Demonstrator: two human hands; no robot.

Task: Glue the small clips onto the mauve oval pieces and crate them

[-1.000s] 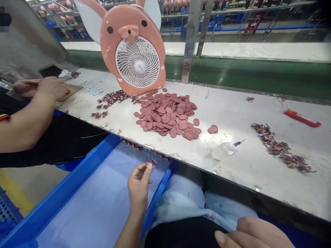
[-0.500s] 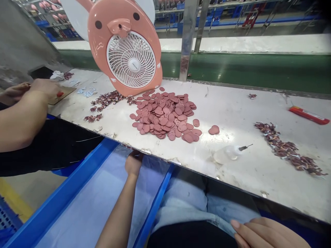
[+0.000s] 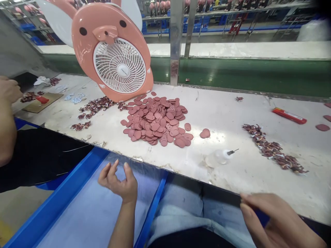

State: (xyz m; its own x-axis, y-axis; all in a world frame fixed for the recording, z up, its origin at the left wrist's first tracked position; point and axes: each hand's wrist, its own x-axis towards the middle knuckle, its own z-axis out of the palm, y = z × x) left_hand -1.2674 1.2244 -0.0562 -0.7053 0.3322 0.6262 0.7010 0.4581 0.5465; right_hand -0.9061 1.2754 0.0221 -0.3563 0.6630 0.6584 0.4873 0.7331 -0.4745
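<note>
My left hand [image 3: 119,181] is raised above the blue bin [image 3: 62,199] with its pale liner. Its fingers are loosely curled and apart, and nothing shows in them. At the lower right, my right hand [image 3: 276,213] is at the table's front edge, thumb and forefinger tips close together in a pinch. Anything between those tips is too small to make out. Ahead lies a heap of flat reddish-brown oval pieces [image 3: 157,120] with small holes in some. A clear needle-tipped bottle [image 3: 219,157] lies closer to my right hand, with a row of small brown stringy pieces [image 3: 274,148] beyond.
A pink animal-shaped fan [image 3: 113,55] stands behind the heap. A red tube-like item [image 3: 289,115] lies at the right. A metal post [image 3: 176,44] rises before the green belt [image 3: 232,74]. At the left, another person's arm [image 3: 7,120] is beside a brown board [image 3: 49,102].
My left hand has come out from under the table edge, and its fingers have opened. The right hand has risen toward the edge. The view has shifted right; the other person's hands have drawn left.
</note>
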